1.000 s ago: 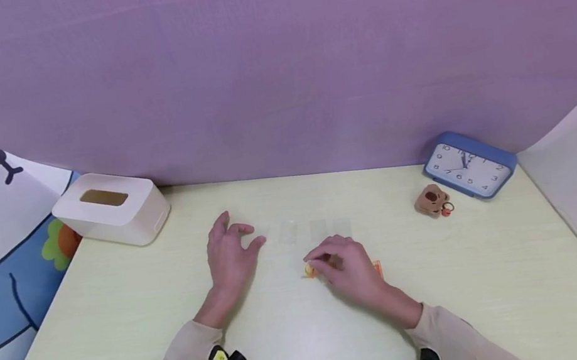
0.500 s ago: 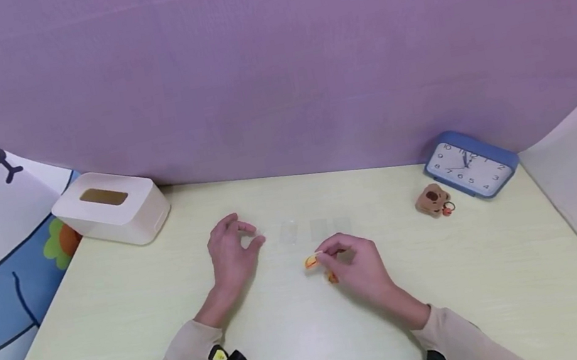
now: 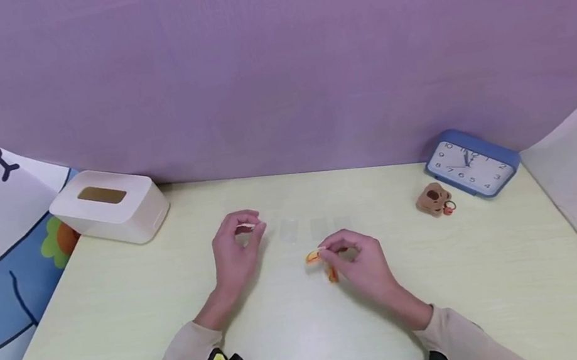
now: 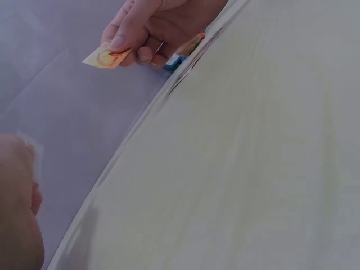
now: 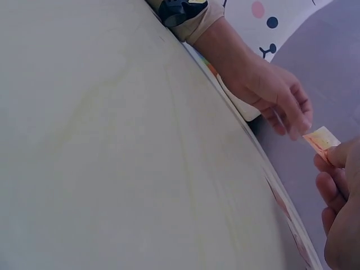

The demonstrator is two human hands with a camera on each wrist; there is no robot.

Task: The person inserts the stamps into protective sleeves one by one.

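My right hand (image 3: 360,263) pinches a small square card (image 3: 313,257), printed yellow and orange, between thumb and index finger. The right wrist view shows this card (image 5: 322,140) held up by one edge. Just below the hand, a second orange printed piece (image 3: 331,273) lies on the table, partly covered in the head view. My left hand (image 3: 237,249) has thumb and index finger together at a clear plastic piece (image 4: 36,152), faint and partly hidden by the hand. Between and beyond the hands lie several clear plastic rectangles (image 3: 319,227).
A white tissue box (image 3: 112,209) stands at the back left of the table (image 3: 304,343). At the back right are a blue clock (image 3: 472,165) and a brown bear-shaped item (image 3: 433,200) with a ring. A purple curtain (image 3: 270,68) hangs behind.
My right hand has lifted the card off the table and drawn back slightly right, uncovering the second orange piece. My left thumb and index finger have come together around a clear piece.
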